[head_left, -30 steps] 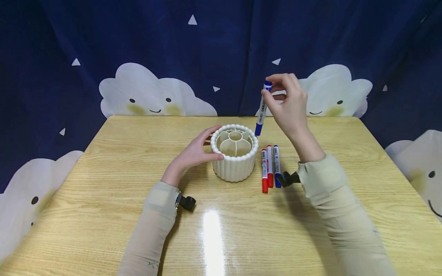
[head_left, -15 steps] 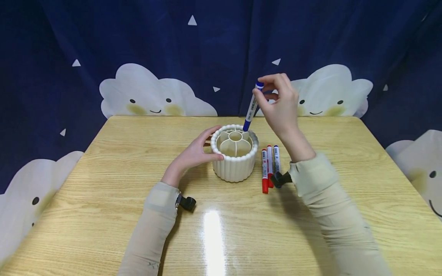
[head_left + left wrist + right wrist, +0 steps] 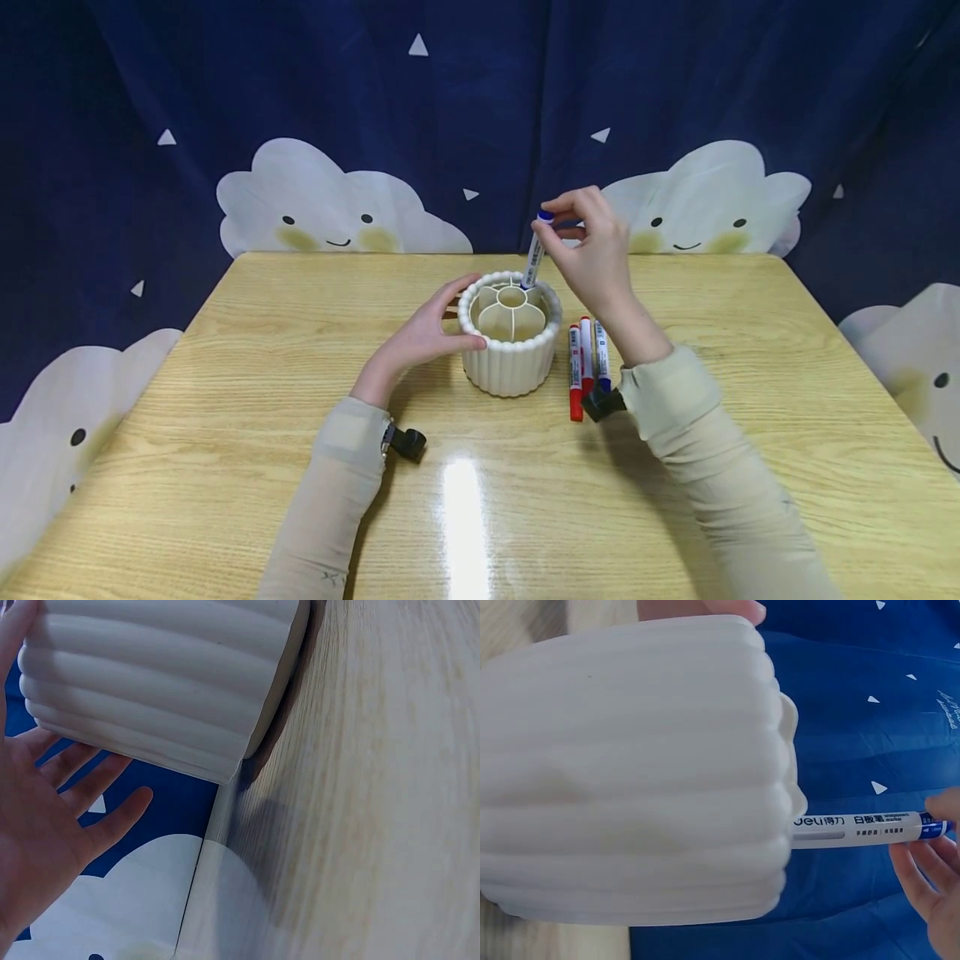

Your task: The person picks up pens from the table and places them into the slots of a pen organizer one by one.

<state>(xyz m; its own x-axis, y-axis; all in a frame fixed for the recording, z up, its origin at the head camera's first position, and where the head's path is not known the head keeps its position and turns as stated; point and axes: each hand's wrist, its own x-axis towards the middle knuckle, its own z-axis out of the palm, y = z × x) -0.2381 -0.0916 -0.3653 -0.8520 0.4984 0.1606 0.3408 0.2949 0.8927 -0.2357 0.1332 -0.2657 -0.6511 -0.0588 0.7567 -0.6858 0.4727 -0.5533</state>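
Note:
A white fluted pen holder (image 3: 510, 367) with a beaded rim and divided compartments stands upright on the table. My left hand (image 3: 422, 333) holds its left side, thumb at the near rim and fingers around the far side; in the left wrist view some fingers of that hand (image 3: 45, 817) spread apart from the wall. My right hand (image 3: 596, 250) pinches a blue whiteboard marker (image 3: 534, 260) near its upper end. The marker leans slightly, its lower blue cap hidden inside a back right compartment. In the right wrist view the marker's printed barrel (image 3: 855, 830) sticks out past the rim.
Right of the holder lie two red markers (image 3: 575, 367) (image 3: 587, 350) and another blue marker (image 3: 602, 346), side by side, partly covered by the right wrist camera (image 3: 602, 404). Behind the wooden table (image 3: 262, 333) hangs a dark blue curtain (image 3: 480, 100) with cloud prints.
My right hand has moved left and then down, taking the blue marker from beside the holder over its rim and into a back compartment. My left hand stays on the holder.

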